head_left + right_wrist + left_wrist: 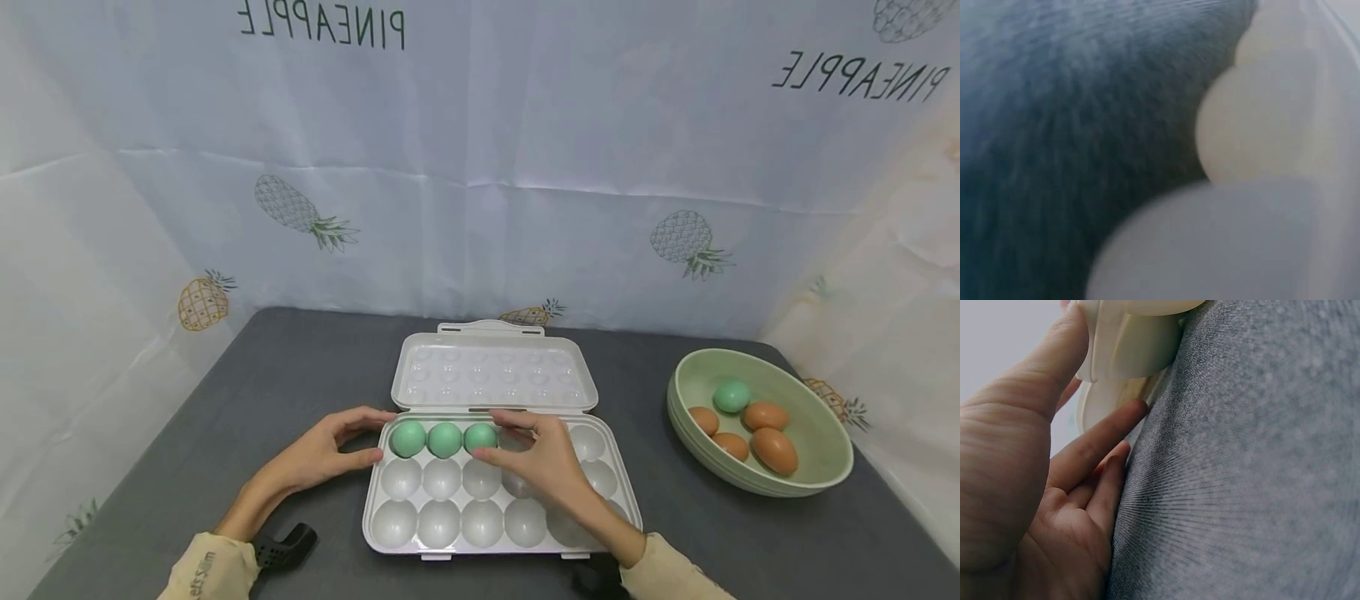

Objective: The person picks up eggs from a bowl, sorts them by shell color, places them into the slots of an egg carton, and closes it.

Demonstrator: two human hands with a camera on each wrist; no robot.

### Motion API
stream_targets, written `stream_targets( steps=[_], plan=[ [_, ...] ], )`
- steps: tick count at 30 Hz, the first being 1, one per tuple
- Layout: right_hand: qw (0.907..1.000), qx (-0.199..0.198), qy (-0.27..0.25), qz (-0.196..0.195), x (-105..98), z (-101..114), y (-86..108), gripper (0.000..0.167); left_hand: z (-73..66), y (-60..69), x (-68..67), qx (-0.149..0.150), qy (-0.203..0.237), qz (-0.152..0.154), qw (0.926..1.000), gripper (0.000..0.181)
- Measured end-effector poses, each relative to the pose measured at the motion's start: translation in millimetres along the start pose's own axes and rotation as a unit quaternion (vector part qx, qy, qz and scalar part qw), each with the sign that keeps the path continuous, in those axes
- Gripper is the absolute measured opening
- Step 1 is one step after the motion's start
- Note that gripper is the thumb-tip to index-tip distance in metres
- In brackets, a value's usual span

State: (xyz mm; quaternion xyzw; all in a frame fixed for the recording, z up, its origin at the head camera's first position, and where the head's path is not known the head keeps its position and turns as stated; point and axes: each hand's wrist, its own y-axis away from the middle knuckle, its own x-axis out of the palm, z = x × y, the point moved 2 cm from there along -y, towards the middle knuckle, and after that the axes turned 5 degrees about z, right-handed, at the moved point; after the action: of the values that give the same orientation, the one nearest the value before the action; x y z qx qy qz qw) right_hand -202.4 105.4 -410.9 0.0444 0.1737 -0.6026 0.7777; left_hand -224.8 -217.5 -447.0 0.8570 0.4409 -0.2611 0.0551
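Rearward, a pale cloth [465,108] printed with pineapples hangs behind the dark grey bench [315,358]. Centrally, a white egg box [460,500] lies on the bench, its lid [495,371] folded back on the side away from the person; the right wrist view shows, blurred, its rounded undersides. Well apart, to the right, stands a pale green bowl [817,433]. Left hand [322,450]: fingers spread, thumb touching the box's left edge. Right hand [551,458]: thumb and fingers pinching the third green egg [478,436], at the third compartment of the back row. Four brown eggs [775,450] rest in the bowl beside a single green egg [732,396]. Two green eggs [407,438] occupy the back row's first two compartments from the left.
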Motion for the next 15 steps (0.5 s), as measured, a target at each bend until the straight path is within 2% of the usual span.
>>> stream_targets(
  steps=[4, 7, 12, 15],
  plan=[
    [0.9998, 0.016, -0.003, -0.014, -18, 7, 5.6, 0.051, -0.8, 0.0, -0.7, -0.002, -0.005, 0.001, 1.0000, 0.043],
    [0.9993, 0.014, 0.007, -0.035, -37, 12, 10.1, 0.050, -0.8, 0.1, -0.5, -0.001, -0.005, 0.000, 1.0000, 0.043],
    [0.9948, 0.007, 0.027, -0.098, -76, 20, 15.5, 0.047, -0.7, 0.4, -0.1, 0.002, 0.000, -0.001, 1.0000, 0.043],
    [0.9892, 0.020, 0.037, -0.141, -103, 24, 17.9, 0.048, -0.5, 0.2, 0.4, 0.003, 0.002, 0.000, 1.0000, 0.043]
  ],
)
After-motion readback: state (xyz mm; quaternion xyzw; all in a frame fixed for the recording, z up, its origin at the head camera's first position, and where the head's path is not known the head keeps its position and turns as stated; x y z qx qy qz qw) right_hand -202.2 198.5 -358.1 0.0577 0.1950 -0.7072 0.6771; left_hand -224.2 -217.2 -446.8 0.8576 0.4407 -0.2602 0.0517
